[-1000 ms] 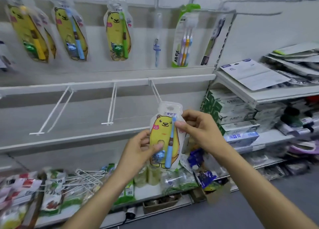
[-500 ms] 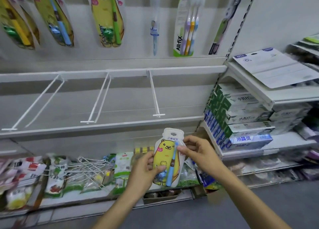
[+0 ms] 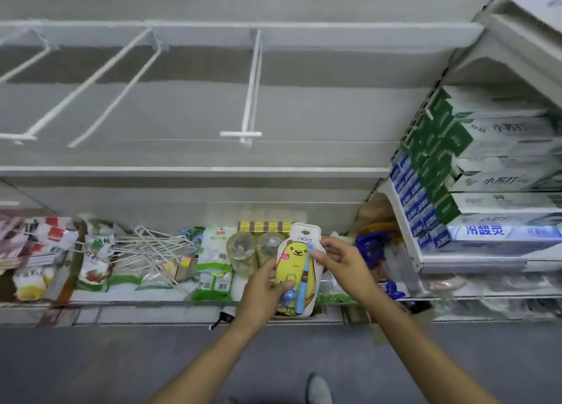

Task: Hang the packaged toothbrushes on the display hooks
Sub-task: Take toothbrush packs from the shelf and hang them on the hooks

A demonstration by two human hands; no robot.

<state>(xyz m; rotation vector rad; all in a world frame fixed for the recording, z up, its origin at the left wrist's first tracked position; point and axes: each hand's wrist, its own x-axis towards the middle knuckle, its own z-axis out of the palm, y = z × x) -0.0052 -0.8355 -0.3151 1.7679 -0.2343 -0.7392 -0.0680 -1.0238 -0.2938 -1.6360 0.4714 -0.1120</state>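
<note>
I hold a packaged toothbrush (image 3: 296,269), a yellow bear card with a blue brush and a hang hole at its top, upright in front of the bottom shelf. My left hand (image 3: 263,291) grips its lower left edge. My right hand (image 3: 340,263) pinches its upper right edge. Above, three white wire display hooks stick out from a rail: the nearest hook (image 3: 251,99) ends above the package, a middle hook (image 3: 115,84) and a left hook (image 3: 21,65) lie further left. All three hooks are bare.
The bottom shelf (image 3: 182,295) holds snack bags, loose wire hooks (image 3: 152,248) and clear jars. Stacked toothpaste boxes (image 3: 474,172) fill the shelves at right. Grey floor and a shoe (image 3: 317,388) lie below.
The view has tilted down, so the hanging toothbrushes above have left the frame. The package and both hands have dropped from hook height to the bottom shelf level.
</note>
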